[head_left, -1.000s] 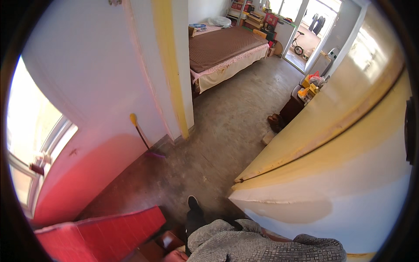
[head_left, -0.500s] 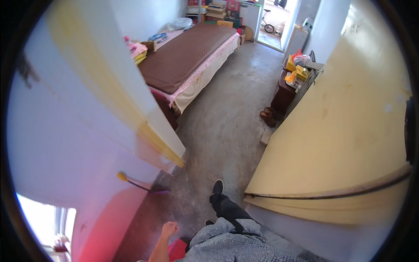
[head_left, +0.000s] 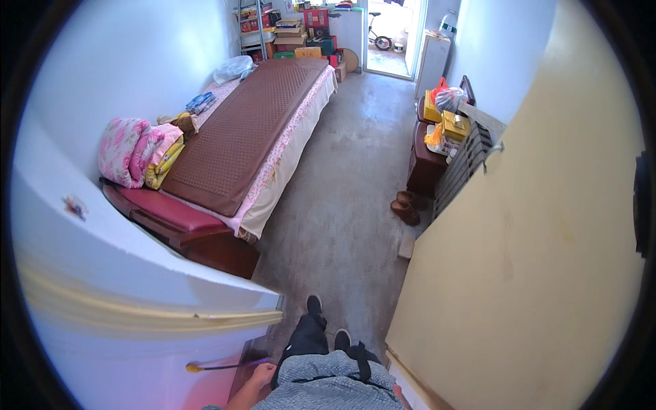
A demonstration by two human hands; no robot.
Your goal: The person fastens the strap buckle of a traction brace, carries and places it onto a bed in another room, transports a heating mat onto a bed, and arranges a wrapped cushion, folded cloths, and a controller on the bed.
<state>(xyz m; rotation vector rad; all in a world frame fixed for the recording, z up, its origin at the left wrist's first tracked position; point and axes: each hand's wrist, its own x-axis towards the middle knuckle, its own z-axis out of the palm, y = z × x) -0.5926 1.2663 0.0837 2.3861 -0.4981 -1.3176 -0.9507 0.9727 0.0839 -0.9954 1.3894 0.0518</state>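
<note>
At the lower edge, my left hand point(head_left: 262, 374) hangs beside my hip with its fingers curled closed; I see nothing in it. It is nearest to the grey top and a thin dark stick with a yellow end point(head_left: 195, 367) by the wall on the left. Only a sliver of my right hand point(head_left: 400, 395) shows at the right side of my grey top, and its fingers are hidden.
A bed point(head_left: 266, 116) with a brown mat stands left, folded pink quilts point(head_left: 130, 150) on its near end. Right are a yellowish door point(head_left: 519, 260), a brown cabinet point(head_left: 427, 160) with bags on it, and brown shoes point(head_left: 408, 207). A bright doorway point(head_left: 389, 61) lies at the far end.
I have stepped forward into the doorway; the bed, quilts and cabinet show more fully. My left hand is lower in view, close to my hip. My right hand's edge now shows.
</note>
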